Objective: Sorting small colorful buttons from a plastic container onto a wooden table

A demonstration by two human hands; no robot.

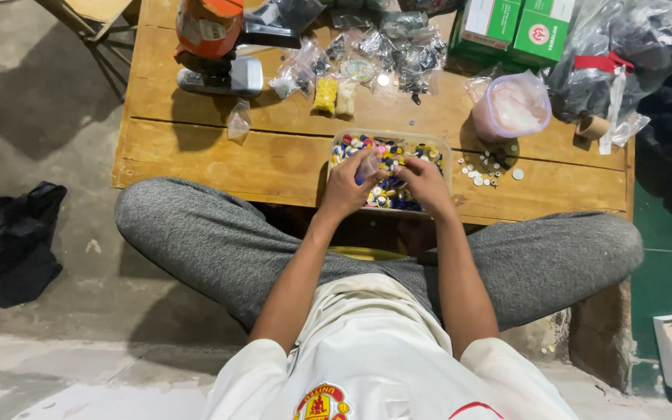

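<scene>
Person sits cross-legged at low wooden table point(196, 155). Both hands over a clear rectangular tray point(439, 145) of mixed coloured buttons point(398, 152) at the near table edge, long axis running 9 to 3 o'clock. Left hand point(349, 187) curled, fingers pinching a small clear plastic bag point(369, 165), its mouth pointing roughly 1 o'clock. Right hand point(423, 183) half closed, fingertips meeting the left at the bag; whether it grips anything, cannot tell. Loose white buttons point(482, 169) at 3 o'clock of tray. Lidded pink-tinted tub point(511, 107) at 1 o'clock. Small filled bags point(367, 54) at 12.
</scene>
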